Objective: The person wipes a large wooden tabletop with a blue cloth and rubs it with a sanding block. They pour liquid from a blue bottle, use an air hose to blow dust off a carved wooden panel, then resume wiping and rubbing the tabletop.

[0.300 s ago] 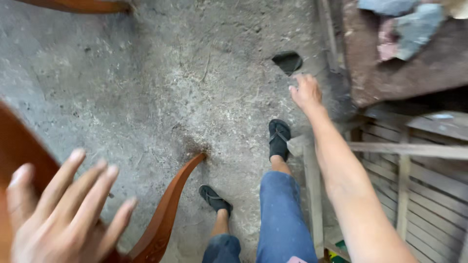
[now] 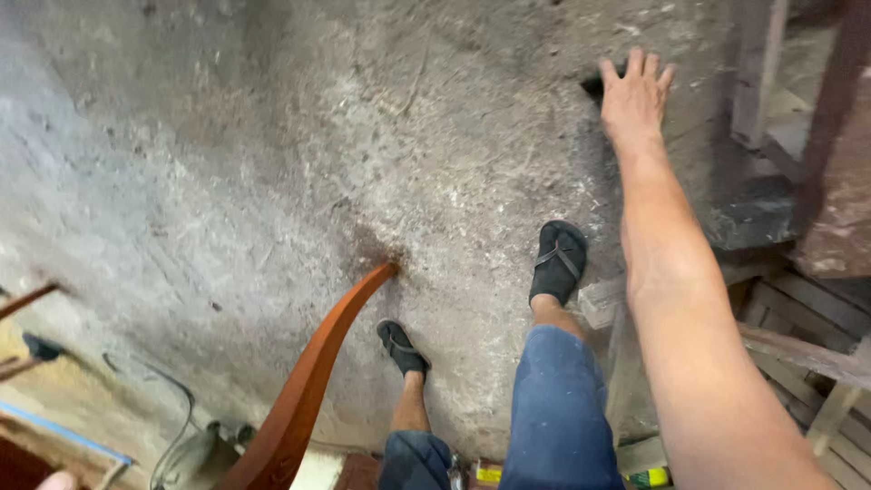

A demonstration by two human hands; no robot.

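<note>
fingers (image 2: 635, 68) of the right hand (image 2: 632, 104) are spread and released, grasping nothing, stretched over a small dark object on the floor (image 2: 594, 86) that is partly hidden behind the hand. the left hand (image 2: 56, 481) shows only as a sliver at the bottom edge; its grip cannot be told. a curved reddish-brown wooden piece (image 2: 313, 381) rests its tip on the grey concrete floor (image 2: 272, 163), near two feet in black sandals (image 2: 557, 261).

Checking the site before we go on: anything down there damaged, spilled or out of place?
A reddish-brown stain marks the concrete floor where the curved wooden leg touches down. The right hand is spread above a small dark object, mostly hidden.
</note>
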